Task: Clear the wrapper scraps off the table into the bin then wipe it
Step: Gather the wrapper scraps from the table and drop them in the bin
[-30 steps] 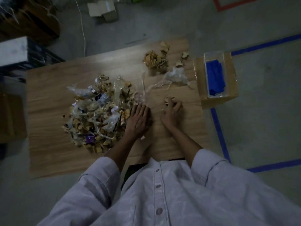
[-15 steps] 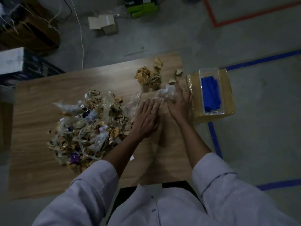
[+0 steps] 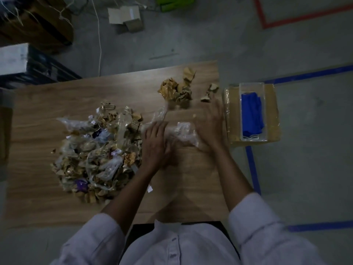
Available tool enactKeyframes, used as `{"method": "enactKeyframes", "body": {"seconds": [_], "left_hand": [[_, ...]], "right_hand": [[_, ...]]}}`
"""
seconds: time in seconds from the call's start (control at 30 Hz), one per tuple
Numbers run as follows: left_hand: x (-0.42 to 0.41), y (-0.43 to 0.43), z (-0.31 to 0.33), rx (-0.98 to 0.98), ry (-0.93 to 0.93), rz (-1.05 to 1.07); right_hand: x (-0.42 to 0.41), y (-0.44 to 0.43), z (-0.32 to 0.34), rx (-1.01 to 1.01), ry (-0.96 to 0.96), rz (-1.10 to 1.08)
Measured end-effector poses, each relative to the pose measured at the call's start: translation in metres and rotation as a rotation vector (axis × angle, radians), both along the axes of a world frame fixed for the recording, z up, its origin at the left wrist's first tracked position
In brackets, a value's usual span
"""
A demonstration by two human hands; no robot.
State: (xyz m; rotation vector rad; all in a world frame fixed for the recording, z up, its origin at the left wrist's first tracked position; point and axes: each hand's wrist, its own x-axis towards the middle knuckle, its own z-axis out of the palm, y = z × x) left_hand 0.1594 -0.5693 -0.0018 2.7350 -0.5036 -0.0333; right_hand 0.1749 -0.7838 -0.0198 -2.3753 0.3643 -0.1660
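A clear wrapper (image 3: 184,133) lies crosswise on the desk (image 3: 47,104), pressed between the straight-fingered left hand (image 3: 155,145) and the blurred right hand (image 3: 209,127). A scrap heap (image 3: 91,152) crowds the left side; a box (image 3: 271,111) holding a blue cloth (image 3: 251,113) stands on the right.

Tans and golds on brown wood grain!

The worktop (image 3: 57,104) shows warm brown wood grain. Toward its left edge, the big scrap heap (image 3: 91,161) mixes tan, gold and clear film, with one purple scrap (image 3: 81,185) and a dark-striped piece (image 3: 108,107). The clump (image 3: 175,90) by the far right corner is tan-gold. Off the right edge there's a vivid blue cloth (image 3: 251,113) in a tan cardboard box (image 3: 271,111), and blue tape (image 3: 253,169) and red tape (image 3: 298,18) on the grey floor (image 3: 191,41).
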Motion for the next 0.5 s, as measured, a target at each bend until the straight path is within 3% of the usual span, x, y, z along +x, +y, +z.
{"method": "enactKeyframes", "body": {"seconds": [0.1,0.3,0.43,0.5], "left_hand": [[0.038,-0.024,0.011,-0.023,-0.021,0.025],[0.102,-0.058,0.010,0.068,-0.030,0.045],[0.145,-0.053,-0.002,0.174,0.160,0.053],[0.141,-0.043,-0.007,0.123,0.270,0.064]], "right_hand": [[0.058,-0.026,-0.004,0.096,0.108,-0.130],[0.116,-0.009,-0.033,0.176,0.062,-0.038],[0.133,0.000,-0.044,-0.014,0.084,0.140],[0.122,0.011,-0.045,-0.038,0.082,0.224]]}}
